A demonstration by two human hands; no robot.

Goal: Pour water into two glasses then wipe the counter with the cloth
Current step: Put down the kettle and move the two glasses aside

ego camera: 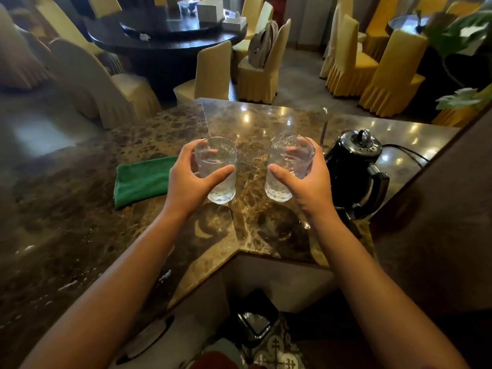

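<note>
Plainly, the left hand (pixel 186 179) was curled round the left glass (pixel 217 170), thumb in front and fingers behind, and the right hand (pixel 303 179) gripped the right glass (pixel 288 166) the same way. Both glasses were clear and textured, side by side but apart at the centre of the frame; whether they rested on the marble counter (pixel 80 209) or hung just above it could not be told. A folded green cloth (pixel 143 181) lay just left of the left hand. A black kettle (pixel 356 166) stood at centre right, close behind the right hand. Yellow-covered chairs (pixel 378 73) filled the upper frame.
</note>
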